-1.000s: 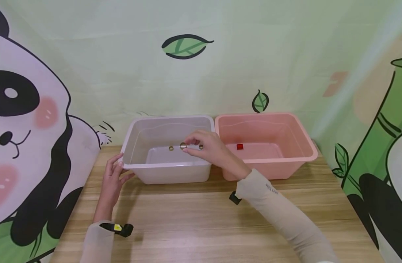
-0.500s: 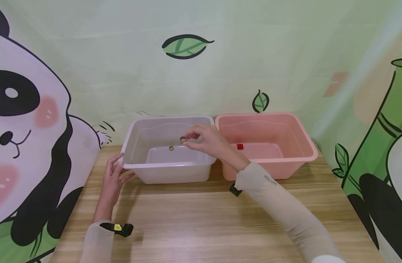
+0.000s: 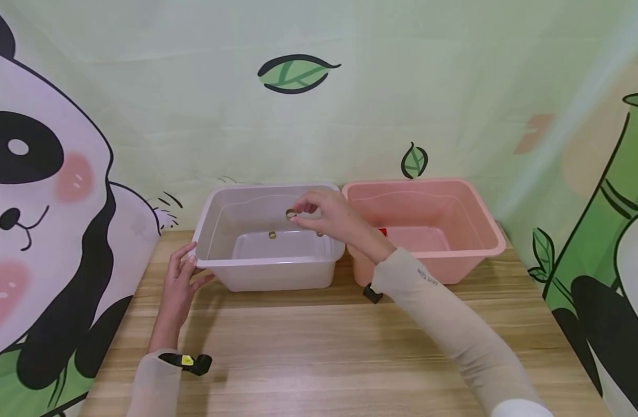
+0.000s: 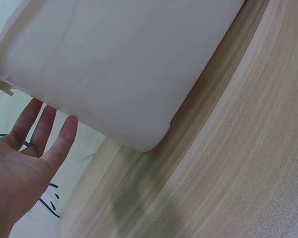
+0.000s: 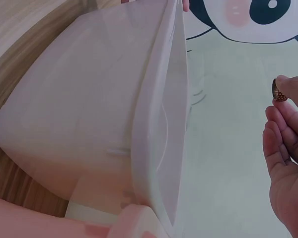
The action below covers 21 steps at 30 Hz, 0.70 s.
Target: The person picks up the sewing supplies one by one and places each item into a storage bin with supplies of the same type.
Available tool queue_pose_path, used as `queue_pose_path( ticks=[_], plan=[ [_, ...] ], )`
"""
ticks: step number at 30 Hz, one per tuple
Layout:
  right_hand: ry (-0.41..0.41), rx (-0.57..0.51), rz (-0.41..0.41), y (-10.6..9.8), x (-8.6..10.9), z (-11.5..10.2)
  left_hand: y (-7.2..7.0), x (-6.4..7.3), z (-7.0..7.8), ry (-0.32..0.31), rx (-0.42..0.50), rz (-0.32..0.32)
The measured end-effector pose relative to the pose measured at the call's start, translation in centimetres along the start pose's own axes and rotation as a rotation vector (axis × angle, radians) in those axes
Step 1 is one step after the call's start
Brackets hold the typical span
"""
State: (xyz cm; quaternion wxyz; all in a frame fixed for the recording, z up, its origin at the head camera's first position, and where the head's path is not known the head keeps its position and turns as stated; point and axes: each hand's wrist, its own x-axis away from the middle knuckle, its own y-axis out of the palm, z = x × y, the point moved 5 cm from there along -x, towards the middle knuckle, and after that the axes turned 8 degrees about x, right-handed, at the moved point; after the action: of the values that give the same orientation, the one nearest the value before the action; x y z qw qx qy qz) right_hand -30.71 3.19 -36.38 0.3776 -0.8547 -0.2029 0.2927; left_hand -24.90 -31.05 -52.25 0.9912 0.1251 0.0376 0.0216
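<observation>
In the head view, my right hand (image 3: pixel 324 214) pinches a small gold-coloured ring (image 3: pixel 291 215) between thumb and fingertips, above the inside of the white tub (image 3: pixel 277 263). Up close in the right wrist view, the ring (image 5: pixel 278 91) has a dotted pattern on part of its surface. Inside the tub lie two more rings: one left of centre (image 3: pixel 272 235), the other partly covered by my right hand (image 3: pixel 320 234). My left hand (image 3: pixel 179 284) holds the tub's front left corner, with fingers at the rim and the thumb lower down.
A pink tub (image 3: pixel 428 255) stands against the white one on the right. Part of a red piece (image 3: pixel 383 231) shows inside it, behind my right wrist. Both stand on a wooden table (image 3: pixel 298 347), before a printed cloth backdrop (image 3: pixel 193 116).
My right hand has risen a little with the ring, moving away from the tub floor. The ring's opening faces me more now. My left hand stays at the tub's corner.
</observation>
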Motion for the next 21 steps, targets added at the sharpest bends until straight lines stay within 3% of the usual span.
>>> queue_pose_path(
  ticks=[12,21],
  plan=[
    [0.031,0.044,-0.003,-0.6,-1.8,0.7,-0.1,-0.1,-0.1,0.001,0.001,0.013],
    [0.006,0.077,-0.027,-1.1,-3.0,0.9,-0.1,-0.1,-0.1,0.003,0.009,0.016]
  ],
)
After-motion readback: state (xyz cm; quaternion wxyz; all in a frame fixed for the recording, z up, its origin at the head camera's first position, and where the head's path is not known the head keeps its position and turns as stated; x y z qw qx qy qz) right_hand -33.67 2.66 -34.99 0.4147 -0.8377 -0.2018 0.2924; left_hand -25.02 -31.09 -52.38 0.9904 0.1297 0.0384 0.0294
